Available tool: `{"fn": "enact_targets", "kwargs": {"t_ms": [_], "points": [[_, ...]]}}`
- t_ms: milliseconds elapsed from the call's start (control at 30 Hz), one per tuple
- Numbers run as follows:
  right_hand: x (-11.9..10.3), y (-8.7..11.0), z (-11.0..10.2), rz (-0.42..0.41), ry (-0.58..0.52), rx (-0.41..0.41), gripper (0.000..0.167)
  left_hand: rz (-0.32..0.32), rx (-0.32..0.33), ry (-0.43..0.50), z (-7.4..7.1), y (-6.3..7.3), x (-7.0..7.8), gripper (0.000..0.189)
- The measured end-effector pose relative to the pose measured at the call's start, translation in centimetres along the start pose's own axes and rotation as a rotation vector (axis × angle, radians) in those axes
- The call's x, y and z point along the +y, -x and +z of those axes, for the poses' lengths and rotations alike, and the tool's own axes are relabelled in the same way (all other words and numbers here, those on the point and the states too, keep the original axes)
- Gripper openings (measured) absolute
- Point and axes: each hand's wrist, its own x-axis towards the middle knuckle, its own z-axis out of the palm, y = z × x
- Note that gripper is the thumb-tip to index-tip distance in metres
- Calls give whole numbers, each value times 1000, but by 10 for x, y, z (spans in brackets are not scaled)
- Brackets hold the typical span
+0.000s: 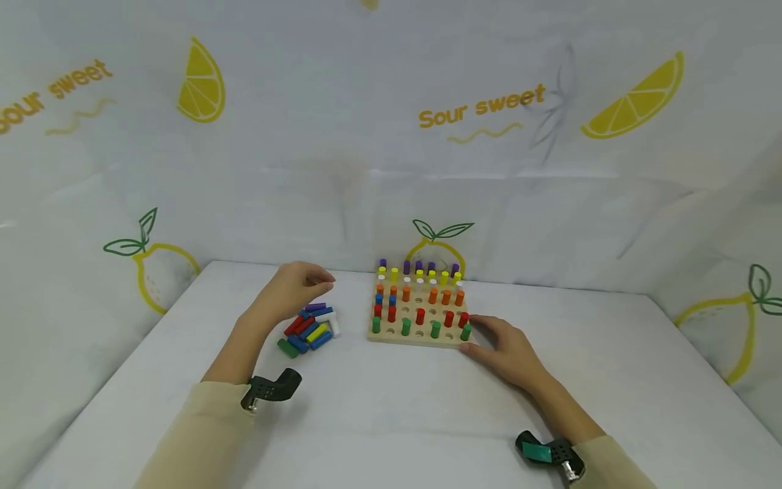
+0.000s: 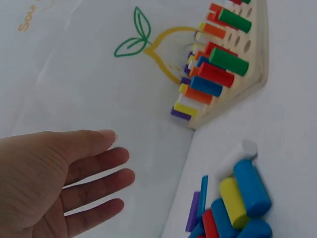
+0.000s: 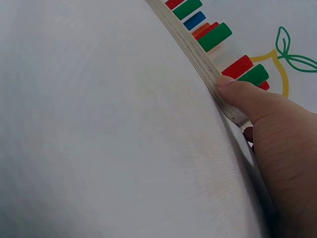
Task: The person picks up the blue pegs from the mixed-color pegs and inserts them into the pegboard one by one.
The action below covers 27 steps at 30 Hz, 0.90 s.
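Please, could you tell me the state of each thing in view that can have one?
Wooden pegboard: flat on the table, partly filled, several holes empty.
Standing pegs: upright in holes, rows grouped by colour.
Loose pegs: lying heaped left of the pegboard, mixed colours.
Left hand: raised by the loose pegs, fingers relaxed, holding nothing.
Right hand: gripping the pegboard's near right corner.
Lemon-print backdrop: hanging, creased.

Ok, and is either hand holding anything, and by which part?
The right hand grips the wooden pegboard by its near right corner, thumb against the front edge. The left hand holds nothing.
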Motion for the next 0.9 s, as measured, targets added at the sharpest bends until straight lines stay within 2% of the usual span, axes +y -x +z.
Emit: {"fn": "enact_targets", "kwargs": {"t_ms": [300, 600, 733, 900], "points": [[2, 1, -3, 7, 7, 3, 70, 32, 4, -77, -8, 7, -27, 22], [2, 2, -4, 16, -5, -4, 71, 12, -18, 37, 5, 6, -56, 23], [1, 2, -2, 8, -8, -2, 71, -10, -19, 54, 11, 7, -68, 22], [-1, 1, -1, 7, -9, -2, 70, 17, -6, 40, 14, 8, -75, 22]]}}
